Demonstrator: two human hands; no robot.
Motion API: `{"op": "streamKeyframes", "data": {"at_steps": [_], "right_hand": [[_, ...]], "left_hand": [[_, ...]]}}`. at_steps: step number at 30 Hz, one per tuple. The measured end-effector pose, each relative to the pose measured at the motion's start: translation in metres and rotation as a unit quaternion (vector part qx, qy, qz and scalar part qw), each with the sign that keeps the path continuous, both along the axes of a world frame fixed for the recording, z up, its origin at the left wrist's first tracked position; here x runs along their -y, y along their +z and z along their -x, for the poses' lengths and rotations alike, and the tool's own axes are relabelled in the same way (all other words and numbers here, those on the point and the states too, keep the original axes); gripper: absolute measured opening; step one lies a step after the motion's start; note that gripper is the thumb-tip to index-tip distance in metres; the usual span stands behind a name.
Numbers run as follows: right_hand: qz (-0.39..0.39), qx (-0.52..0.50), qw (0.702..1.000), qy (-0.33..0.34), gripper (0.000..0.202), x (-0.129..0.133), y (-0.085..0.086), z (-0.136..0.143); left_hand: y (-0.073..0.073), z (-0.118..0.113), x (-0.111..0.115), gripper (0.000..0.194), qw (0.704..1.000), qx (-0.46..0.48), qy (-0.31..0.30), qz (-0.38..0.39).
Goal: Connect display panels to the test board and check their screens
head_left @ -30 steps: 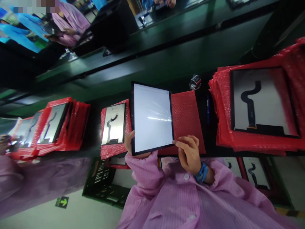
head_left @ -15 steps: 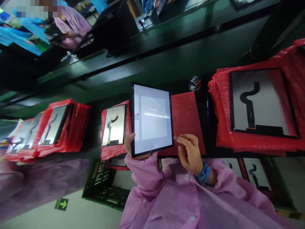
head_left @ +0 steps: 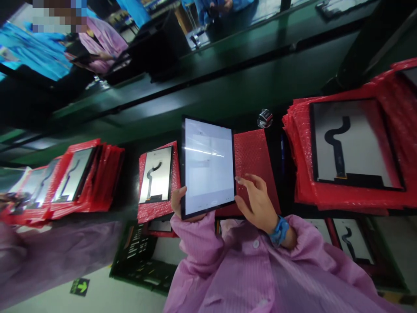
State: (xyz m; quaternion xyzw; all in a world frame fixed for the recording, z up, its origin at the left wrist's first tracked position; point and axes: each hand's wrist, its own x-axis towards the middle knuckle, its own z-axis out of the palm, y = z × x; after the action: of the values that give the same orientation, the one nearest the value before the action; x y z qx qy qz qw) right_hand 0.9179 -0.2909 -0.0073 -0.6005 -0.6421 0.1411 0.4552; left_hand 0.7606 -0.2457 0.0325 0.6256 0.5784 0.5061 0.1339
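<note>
A tablet (head_left: pixel 209 165) with a lit, mostly white screen is held up by my left hand (head_left: pixel 178 201), gripping its lower left corner with the thumb on the frame and the other fingers hidden behind. At the tablet's right edge is my right hand (head_left: pixel 257 202), fingers apart and slightly bent, holding nothing. Its index fingertip is at the edge; I cannot tell whether it touches. Partly behind the tablet lies a red bubble-wrap pouch (head_left: pixel 254 161). To the left, a display panel (head_left: pixel 156 174) with a dark flex cable rests on another red pouch.
A stack of red pouches (head_left: pixel 302 174) on the right carries a display panel (head_left: pixel 355 143); more stacks (head_left: pixel 104 178) stand left. A small shiny metal object (head_left: pixel 265 118) and a blue pen (head_left: pixel 282 150) lie behind. Below are green crates (head_left: pixel 143 269). A co-worker's sleeve (head_left: pixel 65 248) is at left.
My right hand has shifted slightly left toward the tablet's edge, its fingers now more extended. The tablet's screen content has changed; my left hand still holds it.
</note>
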Motion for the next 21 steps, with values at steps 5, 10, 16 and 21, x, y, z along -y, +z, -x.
{"op": "streamKeyframes", "data": {"at_steps": [5,10,16,21], "right_hand": [[-0.053,0.011,0.998,0.038,0.045,-0.003,0.016,0.009],[-0.058,0.010,0.998,0.029,0.046,-0.007,0.025,0.017],[-0.035,-0.032,0.999,0.010,0.058,-0.020,0.033,0.005],[0.006,-0.022,0.999,0.048,0.068,-0.045,0.039,-0.002]], "left_hand": [[0.012,-0.007,0.011,0.059,0.999,0.045,-0.002,0.014],[0.011,-0.004,0.010,0.061,0.998,0.056,-0.017,0.021],[0.017,-0.004,0.015,0.065,0.998,0.047,-0.024,0.036],[0.013,-0.005,0.017,0.060,0.998,0.049,-0.015,0.039]]}}
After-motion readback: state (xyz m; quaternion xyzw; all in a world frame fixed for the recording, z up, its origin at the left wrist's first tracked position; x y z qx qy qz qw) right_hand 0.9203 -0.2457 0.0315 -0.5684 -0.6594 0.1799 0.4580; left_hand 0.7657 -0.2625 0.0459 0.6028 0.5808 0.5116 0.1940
